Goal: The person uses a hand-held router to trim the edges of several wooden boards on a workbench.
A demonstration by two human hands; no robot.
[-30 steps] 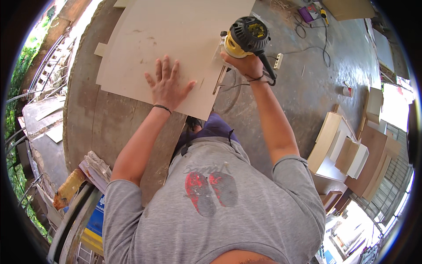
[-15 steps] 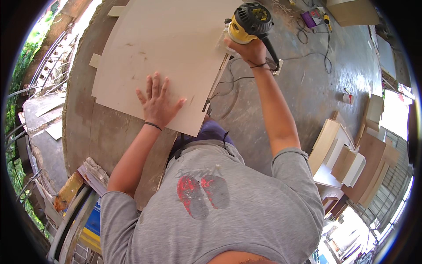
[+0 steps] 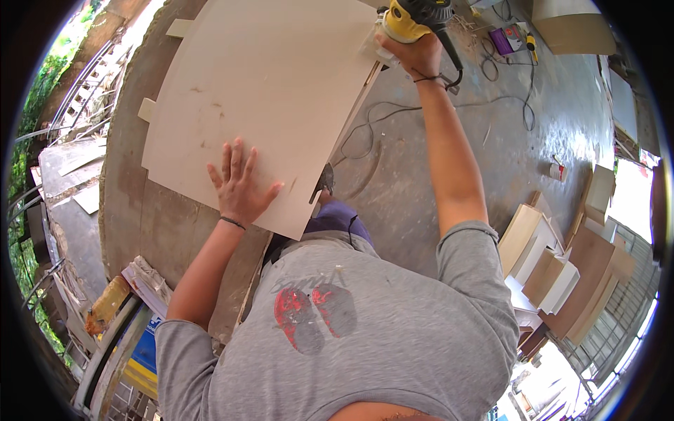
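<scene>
A large pale plywood board [image 3: 274, 105] lies flat on a round grey table [image 3: 140, 210]. My left hand [image 3: 239, 186] presses flat on the board near its front edge, fingers spread. My right hand [image 3: 414, 52] reaches far forward and grips a yellow and black power tool [image 3: 414, 17] at the board's far right edge. The tool's black cable [image 3: 449, 98] trails down over the floor to the right. A dark clamp-like piece [image 3: 324, 184] sits at the board's near right corner.
Stacked cut panels and boxes [image 3: 554, 266] stand on the concrete floor at the right. A purple case and small tools [image 3: 509, 38] lie at the top right. Small offcuts [image 3: 147, 109] rest on the table's left side. Scrap boards and a railing [image 3: 63, 168] are at the left.
My right hand has pushed the power tool farther along the board's right edge, away from me. My left hand stays pressed on the board. The view has shifted so the board looks closer.
</scene>
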